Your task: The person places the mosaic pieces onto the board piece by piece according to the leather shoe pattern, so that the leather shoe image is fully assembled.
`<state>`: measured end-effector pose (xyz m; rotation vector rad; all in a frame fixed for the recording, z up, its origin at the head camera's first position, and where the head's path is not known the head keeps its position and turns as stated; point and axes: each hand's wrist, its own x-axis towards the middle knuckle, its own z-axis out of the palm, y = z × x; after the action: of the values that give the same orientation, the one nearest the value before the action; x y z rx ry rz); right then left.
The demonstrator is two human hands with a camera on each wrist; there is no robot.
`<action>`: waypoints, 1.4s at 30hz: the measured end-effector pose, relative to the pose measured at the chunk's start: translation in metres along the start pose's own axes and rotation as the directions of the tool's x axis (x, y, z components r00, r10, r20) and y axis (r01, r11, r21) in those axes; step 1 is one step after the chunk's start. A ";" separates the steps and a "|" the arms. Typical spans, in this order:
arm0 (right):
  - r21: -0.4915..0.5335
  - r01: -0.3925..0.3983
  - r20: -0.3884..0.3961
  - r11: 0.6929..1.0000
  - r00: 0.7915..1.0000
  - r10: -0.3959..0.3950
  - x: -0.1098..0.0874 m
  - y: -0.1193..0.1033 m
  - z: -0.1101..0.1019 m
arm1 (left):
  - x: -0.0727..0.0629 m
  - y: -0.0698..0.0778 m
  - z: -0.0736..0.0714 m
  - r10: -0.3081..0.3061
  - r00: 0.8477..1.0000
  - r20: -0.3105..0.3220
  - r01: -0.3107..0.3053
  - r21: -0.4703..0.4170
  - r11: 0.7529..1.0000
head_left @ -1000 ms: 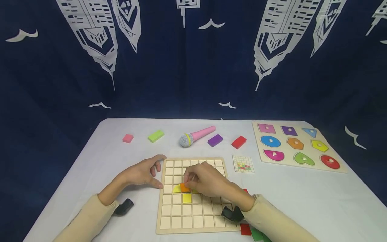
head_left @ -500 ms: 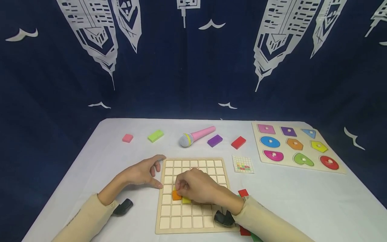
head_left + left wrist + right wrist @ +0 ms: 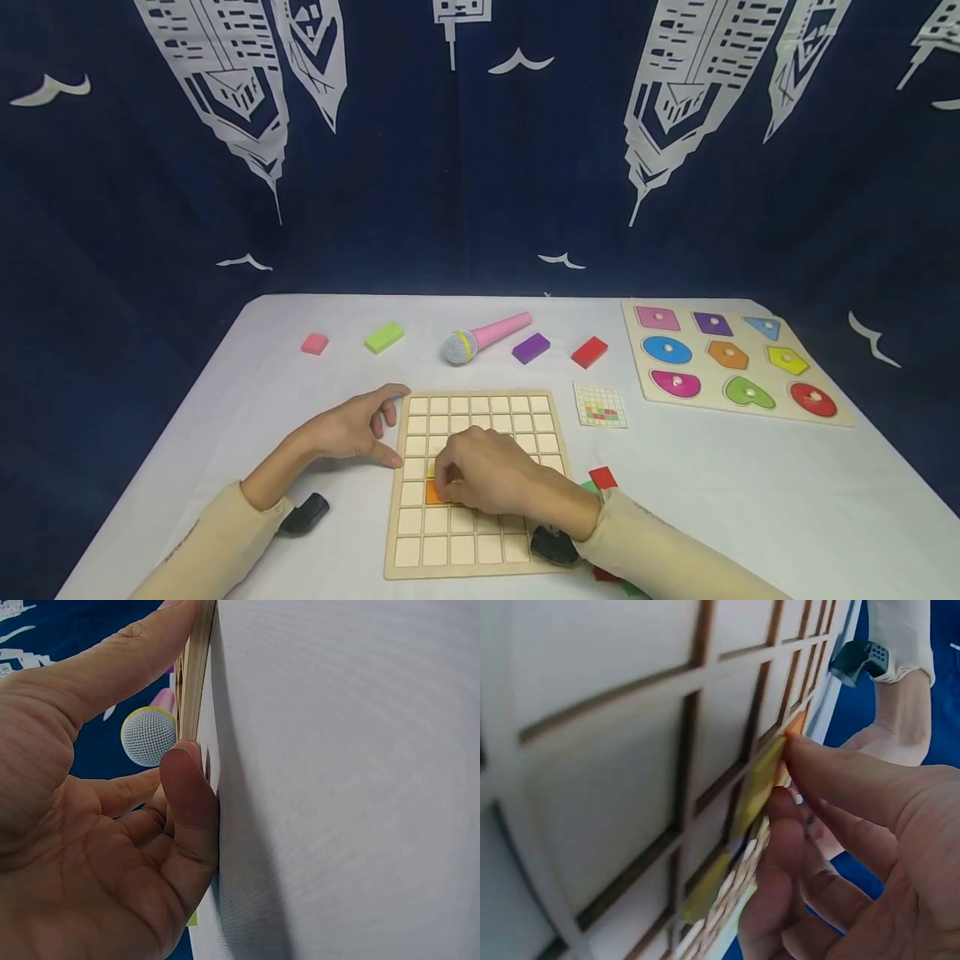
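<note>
A wooden grid board (image 3: 433,550) lies in front of me on the white table. My left hand (image 3: 348,431) touches its left edge with the thumb and its upper left corner with a finger, as the left wrist view (image 3: 112,787) partly shows. Over the board, my right hand (image 3: 487,473) has curled fingers and pinches an orange square tile (image 3: 433,492) at a left-hand cell. A yellow tile (image 3: 431,470) shows just above the orange one. In the right wrist view, two yellow tiles (image 3: 761,784) sit in the grid. The hand hides other cells.
A small pattern card (image 3: 601,406) lies right of the board. Red and green tiles (image 3: 602,477) lie near the right forearm. Behind are a pink toy microphone (image 3: 483,337), several coloured blocks (image 3: 531,348) and a shape puzzle board (image 3: 735,362).
My right hand has moved the orange tile left and nearer to me, from the yellow row to the cell below it. The left hand has stayed at the board's edge.
</note>
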<state>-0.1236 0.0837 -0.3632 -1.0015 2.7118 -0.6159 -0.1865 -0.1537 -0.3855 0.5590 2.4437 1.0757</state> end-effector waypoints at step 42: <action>0.249 -0.152 0.038 0.956 0.988 0.147 -0.125 0.111 -0.046 | -0.001 0.001 0.003 -0.025 0.999 -0.029 0.025 0.001 1.000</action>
<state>-0.1076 0.2569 -0.3671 -0.7286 2.5782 -0.8888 -0.1841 -0.1516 -0.3862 0.5154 2.4698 1.0789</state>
